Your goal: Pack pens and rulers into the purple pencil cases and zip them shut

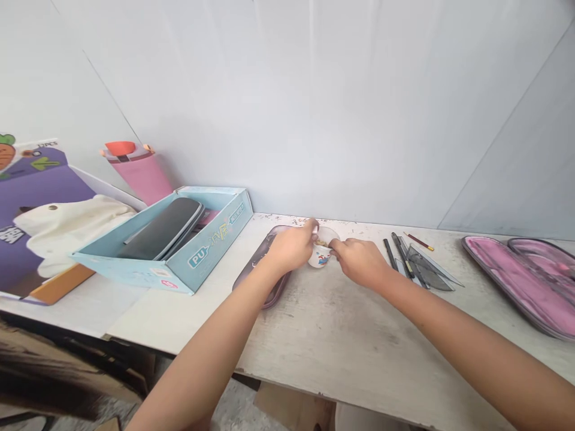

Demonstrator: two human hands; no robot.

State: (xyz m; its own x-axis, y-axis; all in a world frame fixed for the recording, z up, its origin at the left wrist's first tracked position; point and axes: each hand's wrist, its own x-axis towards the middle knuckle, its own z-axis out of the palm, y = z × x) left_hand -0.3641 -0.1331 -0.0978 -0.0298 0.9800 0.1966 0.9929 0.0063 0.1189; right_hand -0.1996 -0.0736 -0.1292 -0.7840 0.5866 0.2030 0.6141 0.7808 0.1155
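Note:
A small white cup-like container [320, 256] with a coloured print stands near the back of the white table [341, 341], by the wall. My left hand [291, 246] is closed on its left side and rim, over a flat purple tray or lid [259, 276]. My right hand [359, 258] is closed in a pinch at the container's right rim; what the fingertips hold is too small to make out.
A light blue box [179, 263] with dark flat cases stands to the left, a pink bottle [139, 170] behind it. Pens, a pencil and set squares [420, 263] lie to the right. An open pink pencil case [525, 278] sits far right. A purple box with a plush toy [58, 224] is far left.

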